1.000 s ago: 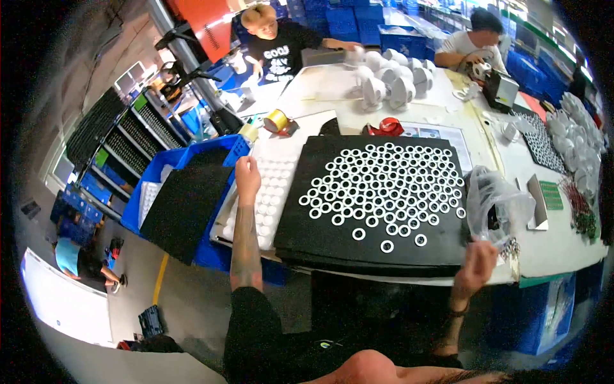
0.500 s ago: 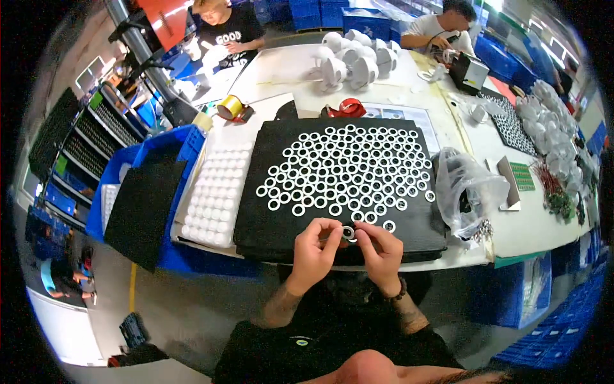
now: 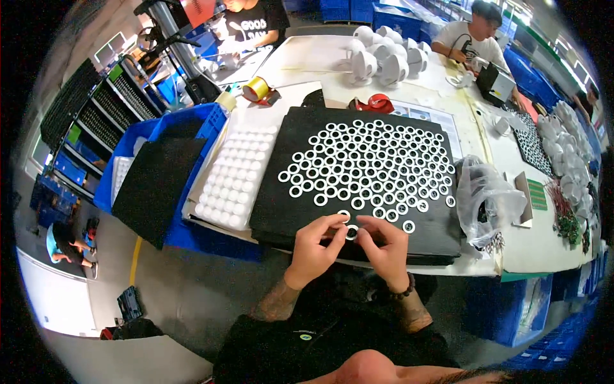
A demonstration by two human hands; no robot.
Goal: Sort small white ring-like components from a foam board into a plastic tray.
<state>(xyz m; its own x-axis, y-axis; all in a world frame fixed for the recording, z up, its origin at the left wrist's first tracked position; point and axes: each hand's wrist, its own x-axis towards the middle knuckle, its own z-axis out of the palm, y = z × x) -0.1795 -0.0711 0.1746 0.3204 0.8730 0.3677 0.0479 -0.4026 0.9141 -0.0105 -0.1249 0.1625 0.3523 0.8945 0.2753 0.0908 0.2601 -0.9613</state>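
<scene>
Over the near edge of a black foam mat (image 3: 281,214), my left hand (image 3: 318,246) and my right hand (image 3: 387,248) meet with curled fingers. Between their thumbs and fingertips sits a small white ring (image 3: 352,232) with a dark centre, gripped from both sides. Another white ring (image 3: 343,216) lies just past my left fingertips, partly covered. Many similar rings (image 3: 364,173) with dark centres are spread over the mat beyond my hands. One loose ring (image 3: 409,226) rests to the right of my right hand.
Left of the mat stands a tray of white round caps (image 3: 230,179), beside blue crates (image 3: 208,128). A clear plastic bag (image 3: 483,198) lies at right. Farther back are a tape roll (image 3: 258,89), a red tape dispenser (image 3: 377,103) and white lamp housings (image 3: 387,57). Two people work across the table.
The head view has shifted, so the table sits farther right in the picture. Between my hands the ring now shows its face upward; my right index finger has spread a little from it.
</scene>
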